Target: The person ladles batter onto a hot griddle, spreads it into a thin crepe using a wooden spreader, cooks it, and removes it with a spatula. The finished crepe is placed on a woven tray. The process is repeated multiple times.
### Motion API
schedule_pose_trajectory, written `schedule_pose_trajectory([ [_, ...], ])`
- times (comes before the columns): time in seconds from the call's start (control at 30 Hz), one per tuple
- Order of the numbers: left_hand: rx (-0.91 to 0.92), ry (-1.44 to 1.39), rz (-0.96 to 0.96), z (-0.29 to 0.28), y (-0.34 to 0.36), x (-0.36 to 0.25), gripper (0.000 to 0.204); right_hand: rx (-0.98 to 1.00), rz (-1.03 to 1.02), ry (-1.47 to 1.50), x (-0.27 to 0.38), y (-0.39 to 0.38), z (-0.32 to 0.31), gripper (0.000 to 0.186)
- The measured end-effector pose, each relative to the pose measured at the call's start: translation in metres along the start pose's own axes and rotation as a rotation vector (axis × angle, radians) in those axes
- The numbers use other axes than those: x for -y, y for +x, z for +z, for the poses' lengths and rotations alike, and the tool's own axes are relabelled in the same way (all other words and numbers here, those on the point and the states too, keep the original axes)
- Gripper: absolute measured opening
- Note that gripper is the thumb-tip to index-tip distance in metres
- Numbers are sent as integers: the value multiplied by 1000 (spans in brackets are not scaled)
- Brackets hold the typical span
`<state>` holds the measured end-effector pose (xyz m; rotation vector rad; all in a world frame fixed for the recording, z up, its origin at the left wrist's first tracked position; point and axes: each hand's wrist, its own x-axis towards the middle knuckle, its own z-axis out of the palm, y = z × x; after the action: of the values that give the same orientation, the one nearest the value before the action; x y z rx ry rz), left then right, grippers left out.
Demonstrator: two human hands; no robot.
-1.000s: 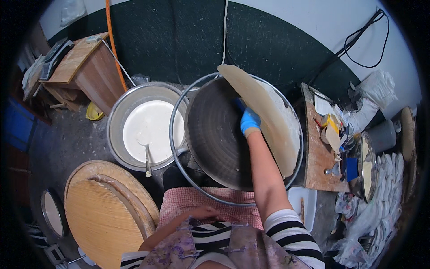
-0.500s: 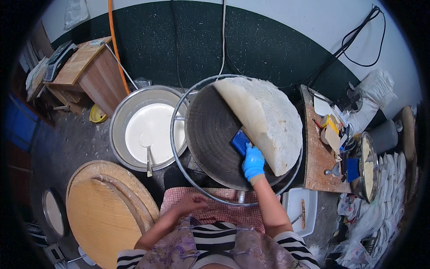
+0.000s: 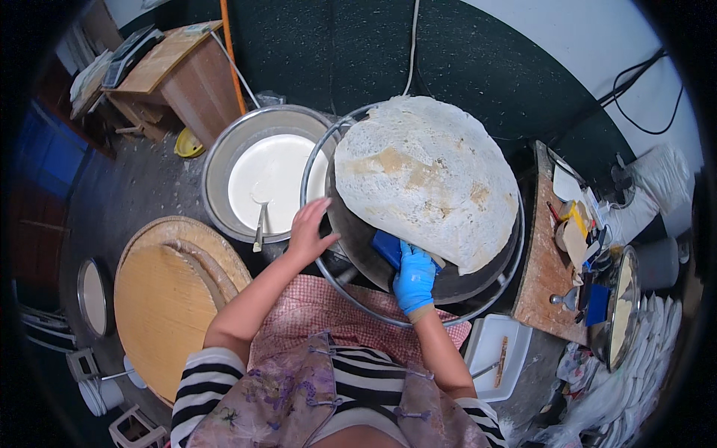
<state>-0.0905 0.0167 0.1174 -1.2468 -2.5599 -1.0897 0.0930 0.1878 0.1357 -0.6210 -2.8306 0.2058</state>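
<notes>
A big thin pancake (image 3: 426,179), whitish with tan patches, covers most of the dark round griddle (image 3: 351,224). Its near edge lies by my right hand (image 3: 414,280), which wears a blue glove and is closed on a flat blue scraper (image 3: 385,248). Part of the scraper is hidden under the glove and the pancake edge. At the left rim of the metal ring (image 3: 308,175) around the griddle is my bare left hand (image 3: 305,233), fingers spread, with nothing in it. Whether it touches the ring I cannot tell.
Left of the griddle stands a wide metal basin of white batter (image 3: 276,179) with a ladle (image 3: 260,224) in it. Round wooden boards (image 3: 160,313) lie nearer. On the right are a cluttered wooden board (image 3: 534,276), a white tray (image 3: 515,336) and another bowl (image 3: 624,306).
The pancake has gone from folded back on the right to spread over most of the griddle. My left hand has reached forward from my lap to the ring. The view has shifted.
</notes>
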Motion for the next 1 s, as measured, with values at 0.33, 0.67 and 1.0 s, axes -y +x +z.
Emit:
schedule_pose_trajectory([
  [0.33, 242, 134, 770, 65, 34, -96, 4, -27, 5, 170, -31, -69, -42, 46],
  [0.67, 703, -159, 102, -68, 163, -238, 25, -63, 425, 721, -89, -174, -64, 42],
  [1.0, 13, -813, -573, -295, 54, -36, 24, -150, 358, 749, -137, -145, -63, 41],
])
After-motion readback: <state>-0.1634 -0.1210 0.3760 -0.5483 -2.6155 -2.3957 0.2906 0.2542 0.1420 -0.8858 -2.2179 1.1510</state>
